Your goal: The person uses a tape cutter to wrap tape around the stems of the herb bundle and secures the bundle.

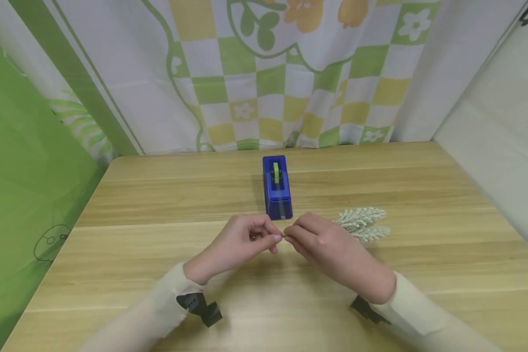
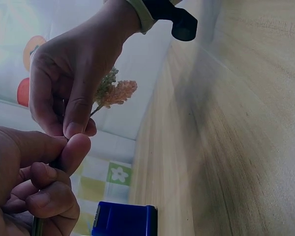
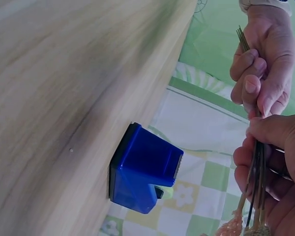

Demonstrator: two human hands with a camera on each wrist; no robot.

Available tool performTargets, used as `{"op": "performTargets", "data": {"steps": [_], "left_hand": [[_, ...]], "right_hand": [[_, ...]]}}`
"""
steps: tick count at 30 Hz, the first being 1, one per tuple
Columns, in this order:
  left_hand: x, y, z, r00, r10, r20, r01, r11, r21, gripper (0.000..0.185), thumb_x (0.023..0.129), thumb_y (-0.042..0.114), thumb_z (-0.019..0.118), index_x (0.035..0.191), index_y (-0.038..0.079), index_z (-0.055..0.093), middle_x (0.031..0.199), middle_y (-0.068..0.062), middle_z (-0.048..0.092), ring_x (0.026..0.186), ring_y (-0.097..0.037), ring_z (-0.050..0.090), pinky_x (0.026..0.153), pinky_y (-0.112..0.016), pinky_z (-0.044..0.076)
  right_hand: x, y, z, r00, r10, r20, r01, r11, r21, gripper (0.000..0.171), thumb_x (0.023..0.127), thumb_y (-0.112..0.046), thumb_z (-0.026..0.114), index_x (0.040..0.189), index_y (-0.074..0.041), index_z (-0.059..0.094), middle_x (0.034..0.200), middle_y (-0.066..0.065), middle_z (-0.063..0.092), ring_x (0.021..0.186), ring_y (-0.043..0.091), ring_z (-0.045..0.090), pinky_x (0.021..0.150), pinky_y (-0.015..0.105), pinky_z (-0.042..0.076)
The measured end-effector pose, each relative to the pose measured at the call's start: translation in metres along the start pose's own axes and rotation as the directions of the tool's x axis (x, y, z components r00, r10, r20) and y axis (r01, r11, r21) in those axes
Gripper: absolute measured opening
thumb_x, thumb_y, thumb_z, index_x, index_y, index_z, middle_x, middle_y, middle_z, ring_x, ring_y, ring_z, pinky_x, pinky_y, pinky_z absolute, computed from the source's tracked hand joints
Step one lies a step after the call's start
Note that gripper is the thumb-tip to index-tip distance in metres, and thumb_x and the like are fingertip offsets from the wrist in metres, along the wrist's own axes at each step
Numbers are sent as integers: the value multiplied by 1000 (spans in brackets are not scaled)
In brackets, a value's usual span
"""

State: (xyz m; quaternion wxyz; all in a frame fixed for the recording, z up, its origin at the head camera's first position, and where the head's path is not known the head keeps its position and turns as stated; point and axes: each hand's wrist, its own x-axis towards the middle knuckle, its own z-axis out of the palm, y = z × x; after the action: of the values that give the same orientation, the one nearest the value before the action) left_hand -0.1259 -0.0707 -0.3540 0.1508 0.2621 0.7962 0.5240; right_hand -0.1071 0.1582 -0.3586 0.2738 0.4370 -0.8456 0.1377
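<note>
Both hands hold one bunch of thin-stemmed flower sprigs (image 1: 365,222) above the table, their fingertips meeting in front of the tape dispenser. My left hand (image 1: 246,239) pinches the stems between thumb and forefinger. In the right wrist view its other fingers curl around the stem ends (image 3: 243,40). My right hand (image 1: 330,249) grips the stems (image 3: 257,172) nearer the heads, thumb against the left fingertips. Pinkish and greenish heads (image 2: 120,93) stick out beyond the right hand. The blue tape dispenser (image 1: 278,193) stands upright just beyond the hands, with a yellow-green roll core inside.
The wooden table (image 1: 180,195) reaches back to a checked, flowered curtain (image 1: 255,98). Green cloth (image 1: 31,146) hangs along the left side, and a white wall (image 1: 501,122) stands at the right. Dark wrist cameras sit under both sleeves.
</note>
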Motion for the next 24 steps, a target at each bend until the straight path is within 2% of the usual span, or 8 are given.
{"op": "performTargets", "data": {"steps": [6, 13, 15, 22, 24], "left_hand": [[1, 0, -1, 1000, -5, -5, 5, 1000, 0, 9, 100, 11, 69, 94, 7, 74, 81, -8, 78, 71, -28, 65, 55, -20, 36], [2, -2, -1, 1000, -16, -9, 16, 1000, 4, 8, 100, 11, 69, 95, 10, 75, 82, -5, 78, 65, -10, 58, 54, -19, 36], [2, -2, -2, 1000, -14, -6, 14, 1000, 1, 8, 100, 12, 69, 95, 9, 75, 82, -5, 77, 64, -9, 57, 55, -19, 37], [1, -1, -2, 1000, 14, 14, -14, 1000, -4, 8, 100, 7, 68, 95, 3, 73, 83, -10, 77, 76, -32, 70, 57, -19, 42], [2, -2, -2, 1000, 13, 18, -13, 1000, -6, 7, 100, 6, 67, 96, 2, 72, 84, -11, 77, 78, -34, 71, 57, -20, 44]], "right_hand": [[-1, 2, 2, 999, -47, 9, 47, 999, -11, 27, 79, 4, 84, 102, -4, 75, 92, 1, 72, 82, 11, 67, 74, 21, 60], [-1, 4, 5, 996, -86, 2, 86, 995, -55, 27, 79, 5, 83, 102, -5, 73, 91, 0, 72, 79, 11, 65, 73, 21, 58], [-1, 4, 5, 996, -84, 6, 84, 995, -58, 26, 79, 4, 83, 101, -5, 73, 90, 0, 72, 79, 10, 65, 72, 21, 58], [0, 3, 1, 999, -37, 13, 38, 996, -86, 23, 82, -8, 86, 101, -5, 74, 88, 0, 72, 75, 10, 67, 68, 22, 59], [2, 2, -1, 999, -24, 27, 27, 994, -110, 22, 84, -12, 86, 101, -5, 73, 87, 0, 73, 73, 11, 67, 66, 22, 59]]}}
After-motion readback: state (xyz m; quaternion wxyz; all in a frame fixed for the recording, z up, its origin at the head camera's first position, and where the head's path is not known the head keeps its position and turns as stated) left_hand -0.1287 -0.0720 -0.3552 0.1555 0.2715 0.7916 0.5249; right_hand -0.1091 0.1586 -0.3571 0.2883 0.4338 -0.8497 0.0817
